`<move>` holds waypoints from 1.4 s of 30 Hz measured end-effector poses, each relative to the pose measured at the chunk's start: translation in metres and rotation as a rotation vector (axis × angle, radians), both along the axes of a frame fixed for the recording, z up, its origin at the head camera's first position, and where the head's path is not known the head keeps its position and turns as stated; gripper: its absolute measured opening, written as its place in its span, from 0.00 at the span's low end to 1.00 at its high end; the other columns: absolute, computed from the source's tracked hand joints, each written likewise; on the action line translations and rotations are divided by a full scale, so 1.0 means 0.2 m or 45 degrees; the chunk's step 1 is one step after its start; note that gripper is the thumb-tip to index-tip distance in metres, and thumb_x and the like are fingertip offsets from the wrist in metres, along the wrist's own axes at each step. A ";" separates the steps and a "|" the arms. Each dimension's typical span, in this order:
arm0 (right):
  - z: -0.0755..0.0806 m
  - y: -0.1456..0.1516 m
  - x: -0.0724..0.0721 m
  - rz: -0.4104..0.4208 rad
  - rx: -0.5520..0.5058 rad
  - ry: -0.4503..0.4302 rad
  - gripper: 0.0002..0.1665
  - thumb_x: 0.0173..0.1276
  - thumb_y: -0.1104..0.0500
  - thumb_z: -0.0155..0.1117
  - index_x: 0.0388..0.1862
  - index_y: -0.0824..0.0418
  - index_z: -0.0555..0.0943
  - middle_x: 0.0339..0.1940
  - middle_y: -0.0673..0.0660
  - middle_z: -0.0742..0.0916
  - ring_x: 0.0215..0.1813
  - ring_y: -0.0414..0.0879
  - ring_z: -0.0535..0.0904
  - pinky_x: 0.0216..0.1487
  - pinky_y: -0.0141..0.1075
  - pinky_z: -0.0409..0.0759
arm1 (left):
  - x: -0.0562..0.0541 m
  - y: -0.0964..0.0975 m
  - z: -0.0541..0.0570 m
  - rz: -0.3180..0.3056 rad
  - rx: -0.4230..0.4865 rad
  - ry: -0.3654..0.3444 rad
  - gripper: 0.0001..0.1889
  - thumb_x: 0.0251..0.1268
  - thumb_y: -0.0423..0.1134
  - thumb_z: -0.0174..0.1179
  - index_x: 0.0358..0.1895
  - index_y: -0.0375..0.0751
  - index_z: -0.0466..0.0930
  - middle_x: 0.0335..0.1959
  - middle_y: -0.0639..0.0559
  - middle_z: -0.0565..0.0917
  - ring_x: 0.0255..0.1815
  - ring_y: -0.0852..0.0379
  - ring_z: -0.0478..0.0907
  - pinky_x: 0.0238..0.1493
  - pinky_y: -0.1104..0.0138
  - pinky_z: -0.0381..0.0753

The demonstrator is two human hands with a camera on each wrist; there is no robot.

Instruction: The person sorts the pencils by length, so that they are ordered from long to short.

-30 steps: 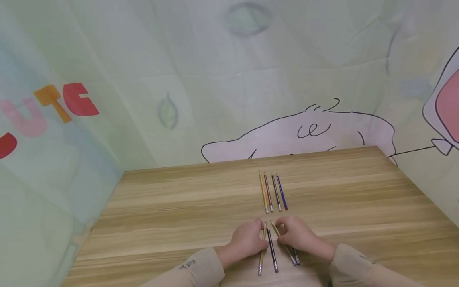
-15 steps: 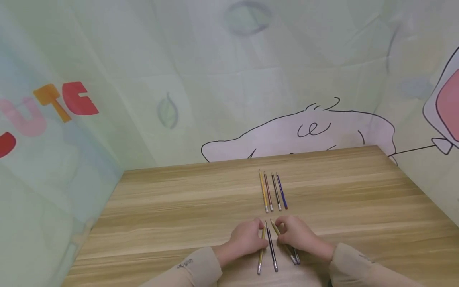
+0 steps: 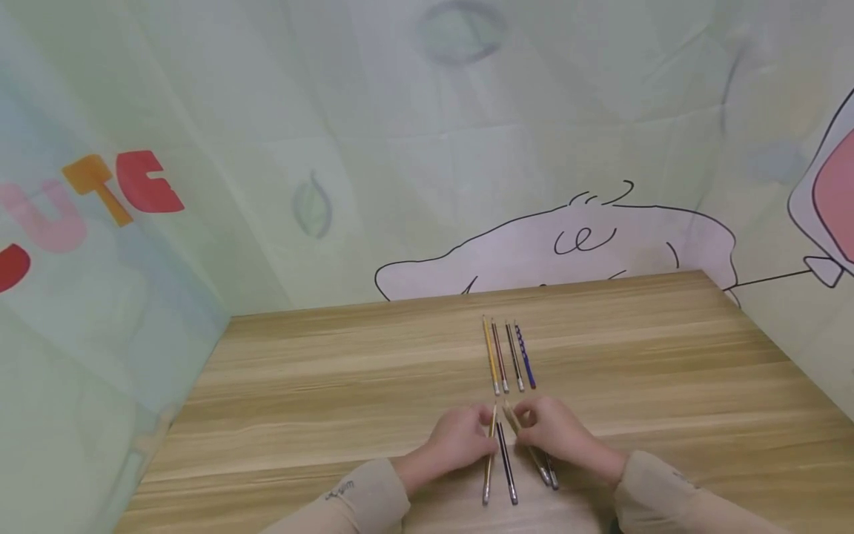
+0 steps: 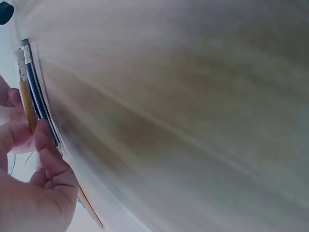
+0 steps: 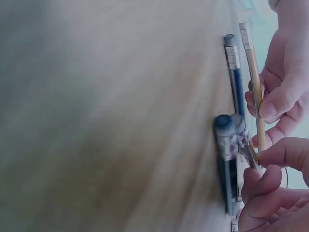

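Observation:
My left hand [image 3: 460, 437] pinches a yellow pencil [image 3: 488, 476] between thumb and fingers, its eraser end towards me. Opposite, my right hand [image 3: 555, 430] pinches another yellow pencil [image 3: 537, 465] that slants with its eraser end to the right. Between them a dark blue pencil [image 3: 506, 463] lies on the table. One more dark pencil [image 3: 551, 475] lies under the right hand, mostly hidden by it. In the right wrist view, the left hand's yellow pencil [image 5: 253, 72] stands off beside the blue pencil [image 5: 237, 87], its metal-banded eraser up.
Farther back on the wooden table [image 3: 333, 371] lie several pencils side by side: a yellow pencil [image 3: 491, 356], a dark red pencil [image 3: 500, 356], a black pencil [image 3: 514, 356] and a blue patterned pencil [image 3: 525, 356]. A printed cloth backdrop [image 3: 373, 148] rises behind the table.
Both hand-held yellow pencils have shifted slightly away from me, and the left one's eraser end has swung a little to the right. The pencils on the table stay put.

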State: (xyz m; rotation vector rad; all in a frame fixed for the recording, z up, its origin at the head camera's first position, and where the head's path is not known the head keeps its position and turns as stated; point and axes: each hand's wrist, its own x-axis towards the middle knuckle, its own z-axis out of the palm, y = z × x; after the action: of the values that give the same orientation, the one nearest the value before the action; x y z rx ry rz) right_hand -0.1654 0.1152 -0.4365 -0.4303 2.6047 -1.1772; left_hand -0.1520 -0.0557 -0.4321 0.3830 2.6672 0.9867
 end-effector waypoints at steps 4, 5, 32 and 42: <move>0.02 0.01 -0.01 0.013 -0.055 0.002 0.14 0.45 0.68 0.63 0.35 0.68 0.78 0.20 0.53 0.81 0.21 0.41 0.74 0.20 0.29 0.74 | -0.01 0.00 0.00 0.025 0.112 -0.028 0.16 0.43 0.34 0.61 0.40 0.37 0.76 0.16 0.57 0.77 0.14 0.66 0.68 0.16 0.74 0.69; 0.02 0.01 -0.02 0.018 -0.071 0.001 0.13 0.45 0.68 0.62 0.34 0.68 0.78 0.20 0.53 0.81 0.21 0.41 0.74 0.19 0.29 0.74 | -0.01 0.00 0.01 0.034 0.143 -0.033 0.14 0.44 0.34 0.61 0.39 0.37 0.76 0.17 0.57 0.78 0.14 0.66 0.69 0.16 0.74 0.69; 0.11 0.07 -0.08 -0.075 -0.470 -0.148 0.17 0.51 0.69 0.57 0.40 0.77 0.72 0.21 0.52 0.78 0.15 0.35 0.66 0.15 0.25 0.67 | -0.06 0.06 0.04 0.183 0.542 0.068 0.09 0.48 0.31 0.57 0.35 0.35 0.75 0.26 0.49 0.80 0.24 0.65 0.73 0.23 0.75 0.74; 0.09 0.07 -0.08 -0.086 -0.536 -0.187 0.17 0.52 0.68 0.59 0.40 0.77 0.71 0.21 0.51 0.78 0.14 0.35 0.65 0.14 0.24 0.65 | -0.07 0.08 0.03 0.225 0.608 0.034 0.08 0.47 0.33 0.58 0.34 0.36 0.75 0.25 0.49 0.80 0.22 0.65 0.72 0.23 0.75 0.73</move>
State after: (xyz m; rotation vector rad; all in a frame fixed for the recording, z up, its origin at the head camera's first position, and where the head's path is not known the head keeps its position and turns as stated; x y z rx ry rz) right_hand -0.1808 0.1293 -0.4178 -0.3189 2.2585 -1.7171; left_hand -0.1651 -0.0388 -0.4265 0.2542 2.4976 1.6890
